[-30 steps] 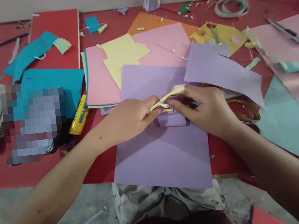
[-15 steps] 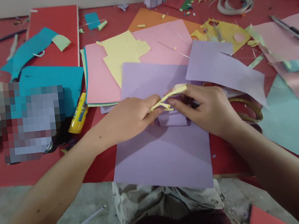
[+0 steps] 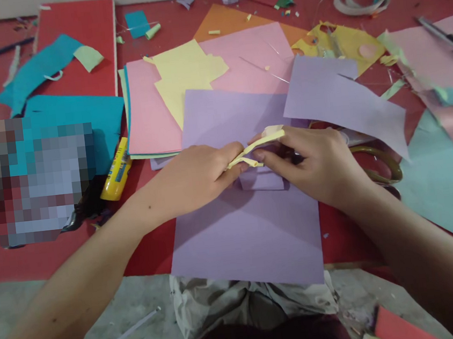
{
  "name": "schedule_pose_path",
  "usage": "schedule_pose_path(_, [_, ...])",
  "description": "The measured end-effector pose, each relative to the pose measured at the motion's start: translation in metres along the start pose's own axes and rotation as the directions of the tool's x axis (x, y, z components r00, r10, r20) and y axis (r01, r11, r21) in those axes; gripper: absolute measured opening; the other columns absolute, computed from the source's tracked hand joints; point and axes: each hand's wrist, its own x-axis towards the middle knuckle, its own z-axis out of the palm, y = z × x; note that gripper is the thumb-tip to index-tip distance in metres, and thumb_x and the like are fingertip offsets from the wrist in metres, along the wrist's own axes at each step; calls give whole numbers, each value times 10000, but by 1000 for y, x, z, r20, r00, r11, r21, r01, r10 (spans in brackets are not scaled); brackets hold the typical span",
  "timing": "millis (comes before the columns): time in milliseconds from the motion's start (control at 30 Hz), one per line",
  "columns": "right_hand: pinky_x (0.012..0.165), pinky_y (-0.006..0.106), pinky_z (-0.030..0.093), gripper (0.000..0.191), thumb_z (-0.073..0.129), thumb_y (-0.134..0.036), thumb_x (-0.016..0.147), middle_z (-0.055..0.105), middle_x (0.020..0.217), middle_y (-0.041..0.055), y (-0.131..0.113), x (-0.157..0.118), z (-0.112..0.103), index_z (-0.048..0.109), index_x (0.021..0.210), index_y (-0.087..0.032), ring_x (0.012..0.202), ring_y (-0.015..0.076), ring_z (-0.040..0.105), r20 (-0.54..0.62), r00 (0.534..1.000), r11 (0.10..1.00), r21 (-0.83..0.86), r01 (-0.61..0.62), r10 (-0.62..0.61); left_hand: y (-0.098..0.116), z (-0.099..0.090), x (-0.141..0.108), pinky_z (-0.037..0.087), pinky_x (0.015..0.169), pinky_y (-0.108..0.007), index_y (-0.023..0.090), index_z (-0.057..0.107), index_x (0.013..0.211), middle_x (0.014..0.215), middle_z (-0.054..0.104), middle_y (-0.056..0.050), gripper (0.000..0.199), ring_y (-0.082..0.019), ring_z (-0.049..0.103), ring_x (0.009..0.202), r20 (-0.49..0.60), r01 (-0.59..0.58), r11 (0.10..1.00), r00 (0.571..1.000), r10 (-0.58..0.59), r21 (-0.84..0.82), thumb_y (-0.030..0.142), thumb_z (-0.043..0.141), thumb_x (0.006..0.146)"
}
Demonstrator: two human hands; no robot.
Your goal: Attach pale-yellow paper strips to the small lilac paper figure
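A thin, curled yellow paper strip [image 3: 255, 150] is pinched between the closed fingers of the left hand [image 3: 198, 175] and right hand [image 3: 315, 165], above a smooth lilac sheet [image 3: 245, 237]. A glue bottle [image 3: 117, 173] lies left; scissors [image 3: 376, 167] are half hidden on the right.

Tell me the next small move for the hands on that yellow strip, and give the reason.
Probably press the fold tighter before letting go. Both the left hand and the right hand pinch the pale yellow paper strip above the small lilac piece, and the strip bows up loosely between the fingertips, so it looks unset. The lilac sheet beneath gives a flat base.
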Motion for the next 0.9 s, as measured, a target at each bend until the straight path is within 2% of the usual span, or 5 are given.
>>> schedule_pose_path(433, [504, 268, 341, 132, 608, -261, 910, 623, 628, 1, 1, 0, 1, 661, 836, -166, 520, 122, 513, -16, 995, 995, -26, 95, -96, 0, 1, 0, 264, 520, -250, 192, 586, 945, 685, 659, 4, 281, -125, 556, 548, -32, -28, 996, 999, 31, 87, 402, 411, 1011])
schedule_pose_path(667, [525, 294, 354, 126, 585, -268, 919, 624, 648, 11, 0, -1, 0, 668, 850, -204, 548, 147, 530, 40, 998, 998, -41, 41, -40, 1, 1, -1, 269, 504, -247, 191, 586, 940, 660, 636, 9, 295, -118, 534, 517, -38, -39, 992, 998, 44, 118, 408, 399, 1013])
schedule_pose_path(900, [551, 297, 380, 128, 600, -279, 906, 681, 721, 14, 0, -3, -3, 691, 973, -218, 571, 156, 571, 87, 996, 1000, -27, 0, 3, 5, -1, -1, 282, 500, -244, 182, 592, 1001, 645, 619, -1, 283, -134, 538, 516, -15, -29, 983, 999, 32, 183, 387, 397, 1011])
